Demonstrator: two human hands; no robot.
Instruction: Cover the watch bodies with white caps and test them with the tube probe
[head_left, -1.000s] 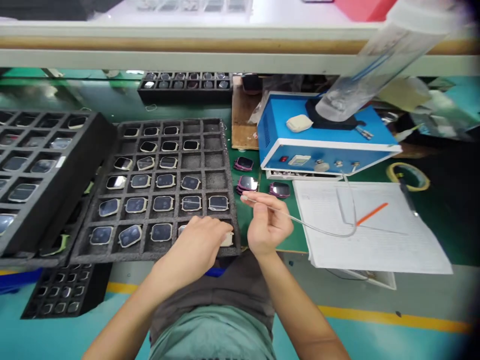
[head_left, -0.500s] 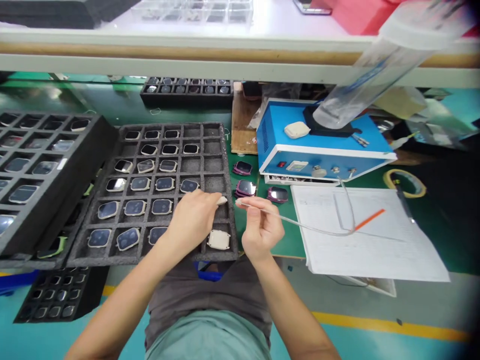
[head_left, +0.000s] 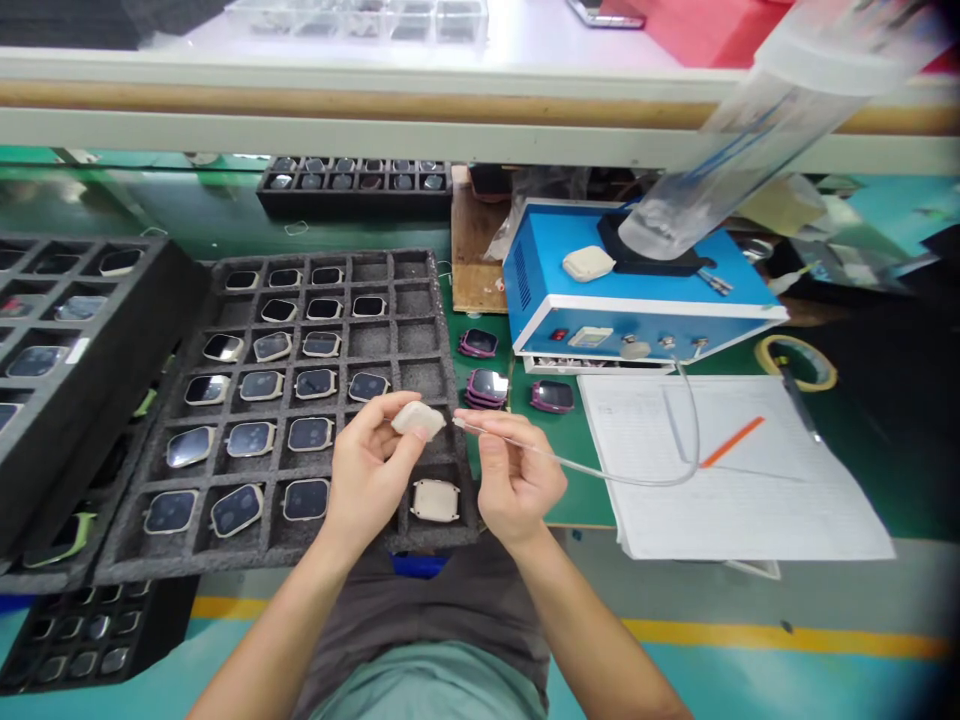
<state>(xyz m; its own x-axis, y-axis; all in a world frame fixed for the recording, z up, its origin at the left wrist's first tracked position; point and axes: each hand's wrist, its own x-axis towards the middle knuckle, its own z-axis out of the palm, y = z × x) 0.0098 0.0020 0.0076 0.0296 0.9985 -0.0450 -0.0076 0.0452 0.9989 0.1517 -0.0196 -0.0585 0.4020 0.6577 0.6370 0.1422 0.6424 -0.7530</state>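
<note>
Pinched in my left hand (head_left: 366, 482) is a cream watch case (head_left: 420, 420), its pale back turned up, above the dark foam tray (head_left: 465, 470). My right hand (head_left: 520, 470) grips the end of a thin clear tube (head_left: 600, 477). The small tip of that tube points at the case's edge with a slight gap. From there the tube loops back to the front of a blue box-shaped machine (head_left: 645, 320). Another cream watch case (head_left: 435, 500) lies in the tray's near right compartment. Watches with dark screens, such as one watch (head_left: 310, 433), fill many other compartments.
Purple-framed watches (head_left: 553, 396) lie between the tray and papers (head_left: 720, 510) at right. A cream case (head_left: 588, 264) and a clear cylinder (head_left: 705, 170) stand on the machine. A second foam tray (head_left: 161, 290) is stacked at left. A shelf edge (head_left: 375, 110) crosses above; tape (head_left: 821, 380) lies right.
My left hand has lifted the cream watch case and turned it so its back shows. The right hand keeps the tube tip near it. The view has shifted slightly.
</note>
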